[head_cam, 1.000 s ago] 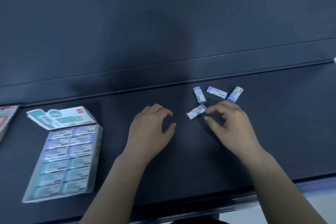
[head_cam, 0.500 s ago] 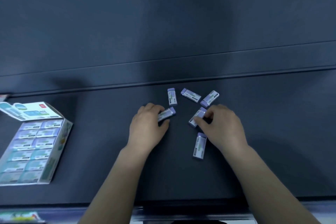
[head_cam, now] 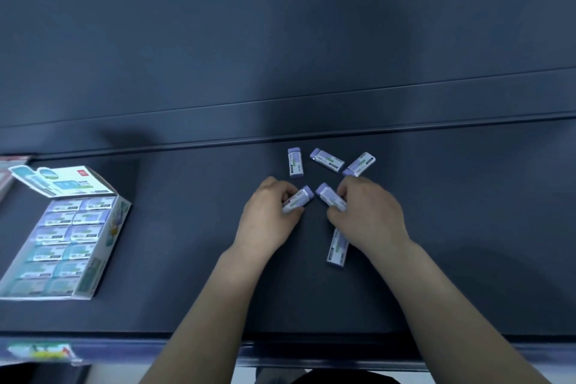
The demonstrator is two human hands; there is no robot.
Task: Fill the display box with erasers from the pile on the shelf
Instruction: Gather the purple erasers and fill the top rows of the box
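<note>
Several purple-and-white erasers lie loose on the dark shelf (head_cam: 467, 227). My left hand (head_cam: 268, 221) pinches one eraser (head_cam: 298, 199) by its near end. My right hand (head_cam: 369, 215) grips another eraser (head_cam: 330, 196) between thumb and fingers. Three more lie behind the hands: an upright one (head_cam: 295, 162), a slanted one (head_cam: 327, 159) and one at the right (head_cam: 359, 164). Another eraser (head_cam: 337, 248) lies under my right wrist. The display box (head_cam: 103, 246) stands at the left, lid flap open, with rows of erasers inside.
The shelf's back panel (head_cam: 280, 40) rises behind the erasers. A red-edged package (head_cam: 9, 168) shows at the far left edge. A label strip (head_cam: 40, 351) runs along the shelf's front edge at lower left.
The view has shifted so the box sits further right. Both hands have curled round an eraser each; the right one's eraser has turned its purple end toward the left hand.
</note>
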